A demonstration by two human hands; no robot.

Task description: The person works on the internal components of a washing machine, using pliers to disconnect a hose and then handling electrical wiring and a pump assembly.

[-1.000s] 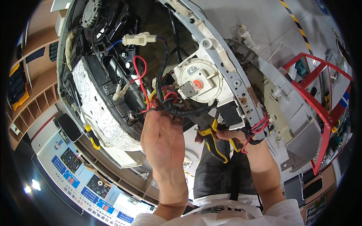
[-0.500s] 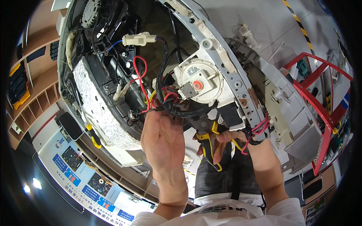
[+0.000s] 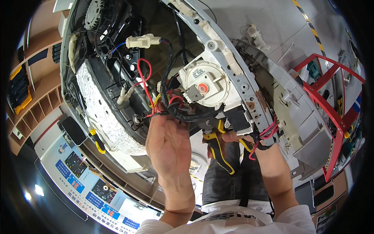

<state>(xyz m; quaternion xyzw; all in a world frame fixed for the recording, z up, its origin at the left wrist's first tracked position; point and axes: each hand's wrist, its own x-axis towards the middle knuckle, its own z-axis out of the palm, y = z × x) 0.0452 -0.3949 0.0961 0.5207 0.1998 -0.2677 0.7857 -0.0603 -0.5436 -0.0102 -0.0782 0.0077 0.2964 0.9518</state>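
My left hand (image 3: 169, 144) reaches up palm-on into the wiring of an opened appliance. Its fingers go behind a black-wrapped wire harness (image 3: 187, 116), so their grip is hidden. Red wires (image 3: 146, 80) and a yellow one run close to its fingertips. In my right hand (image 3: 233, 137) is a pair of pliers (image 3: 220, 154) with yellow-and-black handles, spread apart. Their jaws point up beneath the harness, and their tips are hidden. Just above sits a round white plastic part (image 3: 208, 84) with an orange-red centre. Pink wires (image 3: 269, 130) hang beside my right wrist.
The appliance's grey metal rim (image 3: 233, 62) curves over the upper right. A cream connector (image 3: 143, 41) hangs at the upper left. A yellow-and-black handled tool (image 3: 97, 141) rests at the left edge of the casing. To the right stands a red metal frame (image 3: 319, 87). Wooden shelves (image 3: 43, 84) line the far left.
The pliers' near handle has swung slightly right and outward, and my right fingers no longer cover it as much. My left hand stays nearly still at the wires.
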